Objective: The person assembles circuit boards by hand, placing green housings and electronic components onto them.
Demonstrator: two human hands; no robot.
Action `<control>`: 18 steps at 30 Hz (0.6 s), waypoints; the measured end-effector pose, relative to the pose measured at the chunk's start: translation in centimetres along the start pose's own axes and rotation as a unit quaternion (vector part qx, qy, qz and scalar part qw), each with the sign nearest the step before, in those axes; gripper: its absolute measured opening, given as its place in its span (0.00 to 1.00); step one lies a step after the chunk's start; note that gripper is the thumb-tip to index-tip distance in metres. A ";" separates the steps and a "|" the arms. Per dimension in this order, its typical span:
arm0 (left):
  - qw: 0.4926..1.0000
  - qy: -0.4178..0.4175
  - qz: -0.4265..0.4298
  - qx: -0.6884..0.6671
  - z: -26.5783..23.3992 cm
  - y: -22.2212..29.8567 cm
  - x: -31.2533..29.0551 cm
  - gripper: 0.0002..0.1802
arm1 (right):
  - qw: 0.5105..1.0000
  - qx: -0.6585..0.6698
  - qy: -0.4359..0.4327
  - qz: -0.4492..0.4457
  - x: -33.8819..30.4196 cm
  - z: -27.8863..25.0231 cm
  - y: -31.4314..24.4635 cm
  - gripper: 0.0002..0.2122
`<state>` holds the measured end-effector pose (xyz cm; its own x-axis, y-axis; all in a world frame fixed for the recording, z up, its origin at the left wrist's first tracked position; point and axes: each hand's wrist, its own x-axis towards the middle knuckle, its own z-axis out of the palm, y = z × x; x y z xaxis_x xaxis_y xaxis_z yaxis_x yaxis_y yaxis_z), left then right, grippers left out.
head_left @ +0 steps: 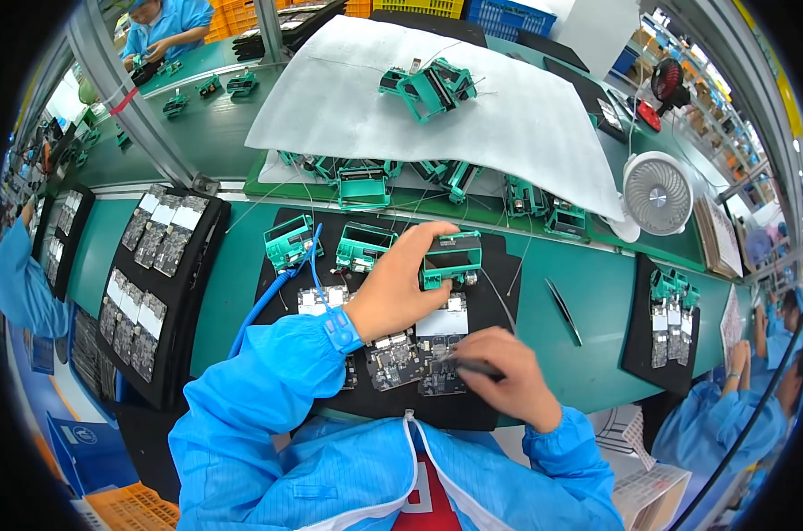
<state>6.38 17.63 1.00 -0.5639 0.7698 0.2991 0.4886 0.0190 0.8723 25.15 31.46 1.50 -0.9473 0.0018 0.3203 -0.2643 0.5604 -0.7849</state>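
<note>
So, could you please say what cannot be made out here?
In the head view:
Tip of the dark tool in the right hand: blurred.
Rear green frames: partly hidden under white sheet.
Circuit boards: fine details too small.
Blue sleeve, far left: wearer cut off by rim.

Worn on the head, the left of two fisheye cameras looks down and forward over the light-blue work jacket (331,478), with the left hand (400,288) and right hand (512,376) close below. Its wide field centres on the black mat (459,411) and reaches past the white foam sheet (331,97) to far plastic crates (510,19), bending straight edges.
</note>
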 end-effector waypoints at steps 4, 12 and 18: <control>1.000 0.012 -0.005 0.027 0.4 -1.0 -0.5 0.35 | 1.000 0.011 -0.022 -0.007 -0.3 2.4 0.2 0.17; 0.999 0.000 -0.027 0.044 0.6 -1.0 -1.0 0.37 | 1.000 -0.003 0.006 -0.004 -0.4 3.1 0.7 0.17; 0.999 -0.014 -0.027 0.018 0.4 -1.0 -0.9 0.40 | 1.000 -0.005 0.012 -0.020 -0.3 3.2 0.8 0.18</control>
<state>6.65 17.17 -0.24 -0.5713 0.7847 0.2404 0.4815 0.0832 0.8725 24.66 29.31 -0.91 -0.9318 -0.0011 0.3629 -0.2992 0.5684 -0.7664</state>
